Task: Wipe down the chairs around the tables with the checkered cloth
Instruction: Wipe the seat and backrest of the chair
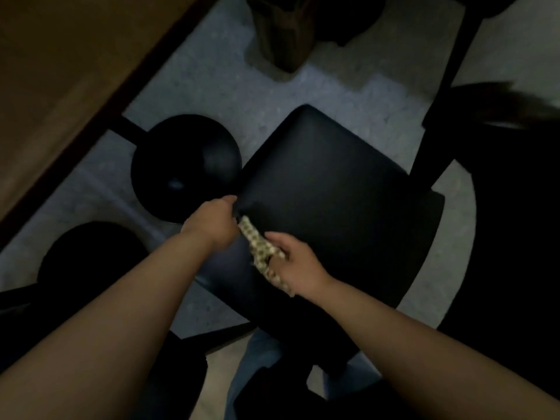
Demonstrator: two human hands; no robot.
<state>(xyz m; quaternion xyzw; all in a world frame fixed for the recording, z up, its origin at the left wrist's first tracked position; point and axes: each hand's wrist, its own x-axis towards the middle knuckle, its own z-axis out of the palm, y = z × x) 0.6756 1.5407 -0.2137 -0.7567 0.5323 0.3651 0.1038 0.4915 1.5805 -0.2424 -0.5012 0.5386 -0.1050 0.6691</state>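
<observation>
The checkered cloth [263, 253] is bunched into a rope-like twist and lies along the near left edge of the black chair seat [333, 189], stretched between the two hands. The right hand [295, 265] has its fingers curled round the lower part of the cloth, with the tail end poking out below the wrist. The left hand [213, 221] is closed at the seat's left corner, right where the upper end of the cloth disappears; it seems to grip either that end or the seat edge, and in this dim light I cannot tell which. Both bare forearms reach in from below.

The seat is square with rounded corners, dark and smooth, and its curved backrest [424, 262] wraps round the right and near side. Just beside the seat on the left stands a round black stool [185, 165], its rim almost touching the chair's corner. A second round stool [91, 256] sits nearer, at the lower left. The brown bench [60, 71] fills the upper left, its edge running diagonally. Beneath everything is a pale speckled floor [227, 86], and a brown blurred object [285, 34] stands at the top.
</observation>
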